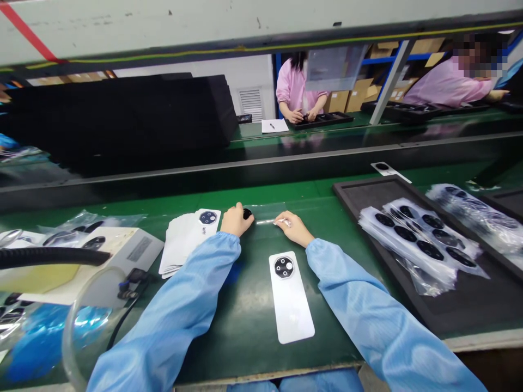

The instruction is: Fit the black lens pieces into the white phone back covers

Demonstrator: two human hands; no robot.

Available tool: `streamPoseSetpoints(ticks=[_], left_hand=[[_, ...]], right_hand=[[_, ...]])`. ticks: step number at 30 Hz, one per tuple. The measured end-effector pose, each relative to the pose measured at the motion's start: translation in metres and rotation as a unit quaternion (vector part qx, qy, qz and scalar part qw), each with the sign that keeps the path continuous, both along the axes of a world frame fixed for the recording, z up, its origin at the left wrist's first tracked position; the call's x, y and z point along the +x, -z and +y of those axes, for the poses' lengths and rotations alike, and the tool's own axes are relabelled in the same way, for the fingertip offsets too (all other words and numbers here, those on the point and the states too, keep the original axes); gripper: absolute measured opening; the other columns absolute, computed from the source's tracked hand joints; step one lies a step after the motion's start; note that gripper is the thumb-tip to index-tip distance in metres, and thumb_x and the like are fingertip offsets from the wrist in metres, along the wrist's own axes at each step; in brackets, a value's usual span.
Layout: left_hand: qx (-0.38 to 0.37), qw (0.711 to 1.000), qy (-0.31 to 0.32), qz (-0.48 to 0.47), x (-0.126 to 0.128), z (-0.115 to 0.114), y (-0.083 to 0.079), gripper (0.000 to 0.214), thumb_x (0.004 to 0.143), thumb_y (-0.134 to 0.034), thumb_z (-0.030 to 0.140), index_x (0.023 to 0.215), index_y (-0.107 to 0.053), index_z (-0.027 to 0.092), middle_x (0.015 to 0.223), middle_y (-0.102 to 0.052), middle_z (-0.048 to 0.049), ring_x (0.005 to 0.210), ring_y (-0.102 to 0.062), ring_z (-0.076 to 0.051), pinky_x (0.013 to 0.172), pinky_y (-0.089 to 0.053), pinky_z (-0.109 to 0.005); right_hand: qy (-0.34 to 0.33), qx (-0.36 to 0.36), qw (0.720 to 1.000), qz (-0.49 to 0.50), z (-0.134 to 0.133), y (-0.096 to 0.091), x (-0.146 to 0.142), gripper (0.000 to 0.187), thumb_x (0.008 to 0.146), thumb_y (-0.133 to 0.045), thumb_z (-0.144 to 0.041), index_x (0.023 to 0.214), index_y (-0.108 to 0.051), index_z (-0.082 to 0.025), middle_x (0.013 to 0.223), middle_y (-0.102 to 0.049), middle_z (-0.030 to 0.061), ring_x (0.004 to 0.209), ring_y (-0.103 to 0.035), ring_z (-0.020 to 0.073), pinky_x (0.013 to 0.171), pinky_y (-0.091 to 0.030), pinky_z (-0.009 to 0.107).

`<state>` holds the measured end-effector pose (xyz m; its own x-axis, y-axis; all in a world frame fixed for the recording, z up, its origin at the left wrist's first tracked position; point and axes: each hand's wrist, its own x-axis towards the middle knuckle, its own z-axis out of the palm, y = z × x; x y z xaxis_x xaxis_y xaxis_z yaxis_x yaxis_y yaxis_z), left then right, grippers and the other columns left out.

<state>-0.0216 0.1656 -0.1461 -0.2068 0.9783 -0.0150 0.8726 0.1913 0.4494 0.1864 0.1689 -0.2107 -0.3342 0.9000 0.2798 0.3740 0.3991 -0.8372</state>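
A white phone back cover (291, 298) with a round black camera ring lies flat on the green belt between my arms. Beyond it a clear plastic bag (267, 213) stretches between my hands. My left hand (236, 219) is closed, pinching the bag's left end by a small black round part (247, 213). My right hand (293, 227) is closed on the bag's right end. To the left of my left hand lies a fanned stack of white back covers (186, 239).
A black tray (457, 302) at the right holds several bagged covers (420, 239) with black rings. More bagged parts (478, 215) lie beyond it. A black hose (53, 257), a clear dome and bags clutter the left. Two people in pink work across the far belt.
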Motion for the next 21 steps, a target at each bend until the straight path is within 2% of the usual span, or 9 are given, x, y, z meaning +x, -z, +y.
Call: streamPoseSetpoints(ticks=[3, 5, 8, 11, 14, 17, 19, 21], left_hand=[[0.026, 0.992, -0.026, -0.124, -0.019, -0.006, -0.005, 0.037, 0.086, -0.061, 0.033, 0.117, -0.056, 0.013, 0.114, -0.065, -0.0133, 0.11, -0.061, -0.027, 0.097, -0.046, -0.049], [0.035, 0.972, -0.018, -0.232, -0.03, -0.016, -0.011, 0.043, 0.089, -0.052, 0.034, 0.127, -0.047, 0.015, 0.118, -0.064, -0.0148, 0.107, -0.065, -0.025, 0.094, -0.05, -0.044], [0.035, 0.917, 0.037, -0.395, -0.034, -0.037, -0.02, 0.049, 0.092, -0.039, 0.038, 0.138, -0.034, 0.022, 0.129, -0.061, -0.0123, 0.107, -0.067, -0.02, 0.094, -0.053, -0.037], [0.02, 0.854, 0.073, -0.514, -0.026, -0.057, -0.017, 0.051, 0.093, -0.037, 0.041, 0.142, -0.031, 0.026, 0.134, -0.059, -0.0098, 0.119, -0.061, -0.019, 0.101, -0.049, -0.036], [-0.005, 0.8, 0.077, -0.595, -0.015, -0.069, -0.004, 0.055, 0.093, -0.041, 0.046, 0.143, -0.031, 0.026, 0.129, -0.063, -0.0108, 0.123, -0.058, -0.02, 0.106, -0.045, -0.035], [-0.033, 0.76, 0.077, -0.644, -0.006, -0.078, 0.009, 0.055, 0.093, -0.048, 0.048, 0.14, -0.036, 0.024, 0.123, -0.066, -0.0112, 0.12, -0.06, -0.021, 0.109, -0.043, -0.035], [-0.05, 0.745, 0.084, -0.66, -0.002, -0.083, 0.013, 0.053, 0.091, -0.054, 0.045, 0.138, -0.039, 0.024, 0.124, -0.066, -0.0109, 0.117, -0.062, -0.021, 0.109, -0.043, -0.038], [-0.053, 0.75, 0.103, -0.651, 0.002, -0.089, 0.015, 0.053, 0.089, -0.06, 0.04, 0.137, -0.042, 0.024, 0.126, -0.063, -0.0104, 0.114, -0.064, -0.022, 0.106, -0.046, -0.04]], right_hand=[[0.002, -0.003, 1.0, 0.018, 0.0, -0.001, 0.0, 0.023, 0.093, -0.058, -0.037, 0.097, -0.063, -0.015, 0.098, -0.065, 0.0043, 0.089, -0.062, 0.0167, 0.083, -0.052, 0.038], [0.009, -0.004, 0.999, 0.04, 0.001, -0.002, 0.0, 0.024, 0.093, -0.058, -0.037, 0.096, -0.063, -0.015, 0.098, -0.065, 0.0042, 0.089, -0.062, 0.0169, 0.084, -0.051, 0.039], [0.04, -0.004, 0.995, 0.089, 0.0, -0.005, 0.003, 0.025, 0.093, -0.058, -0.038, 0.096, -0.063, -0.014, 0.097, -0.065, 0.0043, 0.091, -0.063, 0.0177, 0.085, -0.051, 0.04], [0.081, -0.007, 0.988, 0.133, -0.005, -0.009, 0.011, 0.025, 0.094, -0.055, -0.038, 0.097, -0.062, -0.014, 0.097, -0.065, 0.0045, 0.09, -0.063, 0.0175, 0.084, -0.051, 0.039], [0.093, -0.012, 0.985, 0.148, -0.02, -0.013, 0.025, 0.022, 0.094, -0.054, -0.035, 0.096, -0.062, -0.014, 0.091, -0.065, 0.0044, 0.082, -0.063, 0.0165, 0.078, -0.051, 0.035], [0.083, -0.009, 0.987, 0.135, -0.046, -0.019, 0.04, 0.019, 0.091, -0.056, -0.033, 0.092, -0.064, -0.016, 0.087, -0.064, 0.0043, 0.075, -0.061, 0.0161, 0.072, -0.049, 0.032], [0.068, -0.001, 0.991, 0.115, -0.066, -0.024, 0.05, 0.016, 0.091, -0.057, -0.031, 0.089, -0.066, -0.017, 0.086, -0.063, 0.0044, 0.076, -0.06, 0.0165, 0.072, -0.047, 0.032], [0.04, 0.007, 0.995, 0.09, -0.085, -0.028, 0.057, 0.014, 0.092, -0.056, -0.027, 0.088, -0.067, -0.018, 0.088, -0.062, 0.0048, 0.082, -0.059, 0.0172, 0.075, -0.045, 0.033]])
